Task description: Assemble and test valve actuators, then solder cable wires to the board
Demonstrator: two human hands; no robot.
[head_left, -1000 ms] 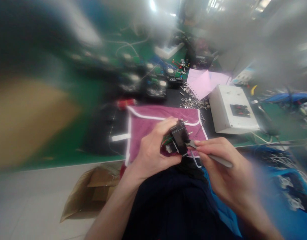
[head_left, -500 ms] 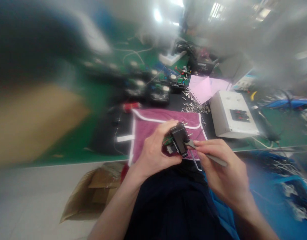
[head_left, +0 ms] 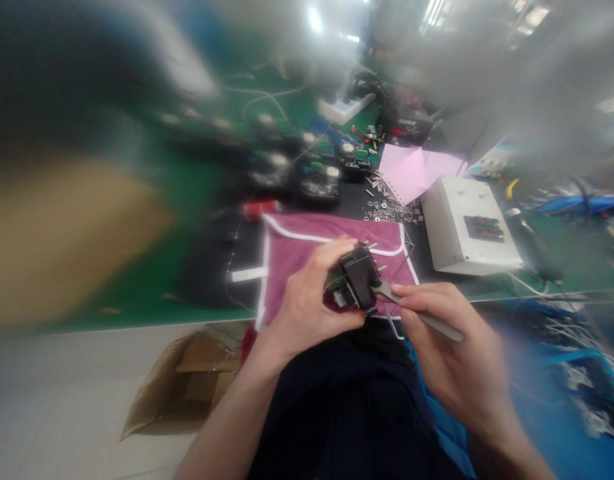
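My left hand (head_left: 314, 293) is closed around a black housing (head_left: 359, 277) with a green circuit board and metal pins on it. The housing is held tilted above a purple towel (head_left: 297, 250) with white edging. Between thumb and fingers of my right hand (head_left: 454, 333) is a flat grey open-ended wrench (head_left: 431, 321). Its jaw end meets the right side of the housing; what it grips there is too small to make out. A bent hex key (head_left: 394, 325) shows just below the wrench, near the towel's front edge.
Loose nuts, washers and pins (head_left: 389, 210) lie behind the towel. A white box (head_left: 469, 227) stands right of it, with pink paper (head_left: 409, 173) behind. Several black units with boards (head_left: 317, 183) and a red spool (head_left: 261, 209) sit further left. A cardboard box (head_left: 187, 380) is on the floor.
My right hand and the wrench have shifted slightly right and down at the handle, while the jaw stays at the housing. My left hand keeps its hold.
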